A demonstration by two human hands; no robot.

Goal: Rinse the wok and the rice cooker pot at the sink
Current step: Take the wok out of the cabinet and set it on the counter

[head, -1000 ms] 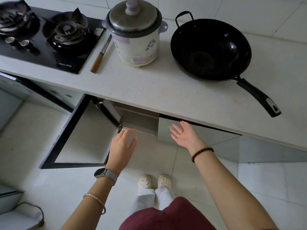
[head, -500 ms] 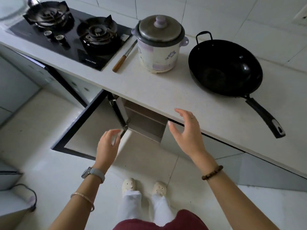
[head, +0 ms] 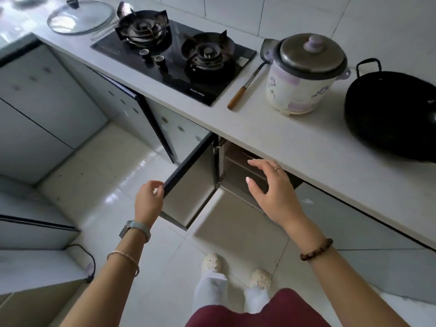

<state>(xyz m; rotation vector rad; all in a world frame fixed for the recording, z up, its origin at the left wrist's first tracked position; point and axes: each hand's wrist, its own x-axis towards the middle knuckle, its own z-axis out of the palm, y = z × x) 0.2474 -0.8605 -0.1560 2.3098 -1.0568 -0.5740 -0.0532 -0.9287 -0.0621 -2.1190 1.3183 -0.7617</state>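
While the wok [head: 396, 114] and lidded rice cooker [head: 304, 74] sit untouched on the tabletop [head: 295, 142], I judge rinsing unstarted. My right hand [head: 271, 187] hangs released. My left hand [head: 148, 199] curls at the cabinet door [head: 193, 197], grip unclear. Next: grasp the wok.

White lettering on the gas hob [head: 173, 64] is too blurred to read.

Holding both forearms out forward. Curling left hand [head: 148, 202] loosely, knuckles up, gripping nothing. Spreading right hand [head: 271, 192] relaxed, palm leftward, thumb apart below fingertips.
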